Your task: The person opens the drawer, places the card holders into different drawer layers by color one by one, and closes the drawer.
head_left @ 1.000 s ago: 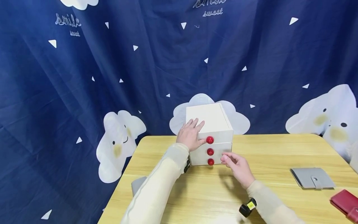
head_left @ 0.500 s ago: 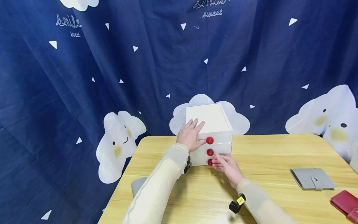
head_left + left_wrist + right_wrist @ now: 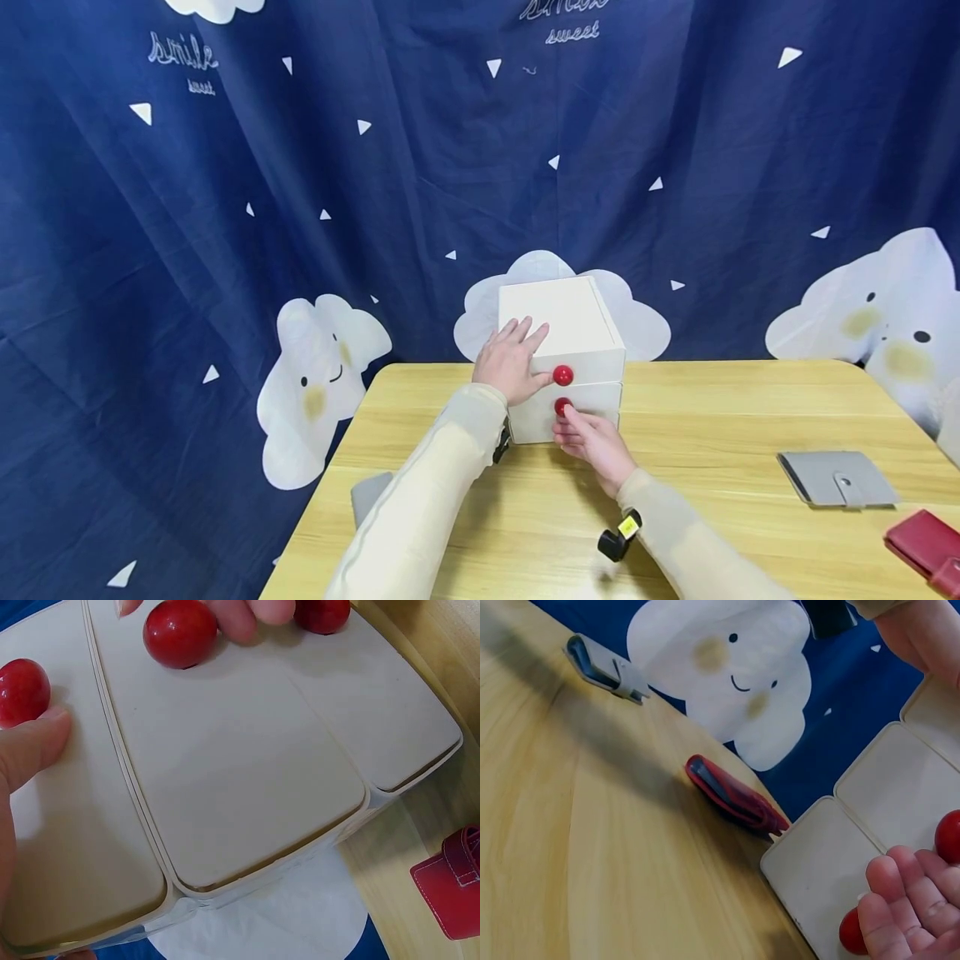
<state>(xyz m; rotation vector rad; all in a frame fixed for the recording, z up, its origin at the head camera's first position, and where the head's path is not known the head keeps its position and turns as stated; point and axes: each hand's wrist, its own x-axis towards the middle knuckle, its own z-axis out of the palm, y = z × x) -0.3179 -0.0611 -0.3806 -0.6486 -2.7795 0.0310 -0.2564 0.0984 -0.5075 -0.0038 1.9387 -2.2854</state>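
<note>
A white box with three drawers [image 3: 555,312] stands at the back of the table, one red knob on each drawer front. My left hand [image 3: 508,362] rests on its top left edge, fingers spread, with the thumb beside the top knob [image 3: 562,375]. My right hand [image 3: 592,446] is at the middle knob [image 3: 562,407]. In the left wrist view its fingertips [image 3: 236,616] are on one side of that knob and a thumb tip is on the other, slightly apart from it. The bottom knob [image 3: 852,931] is hidden behind this hand in the head view.
A grey wallet [image 3: 840,478] and a red wallet [image 3: 928,548] lie on the table's right side. Another grey wallet [image 3: 607,667] and red wallet [image 3: 735,795] stand left of the box, mostly behind my left arm. A blue curtain [image 3: 420,167] hangs behind.
My right hand has moved left across the drawer fronts, past the bottom knob and up to the middle knob. The left hand and the box have stayed in place.
</note>
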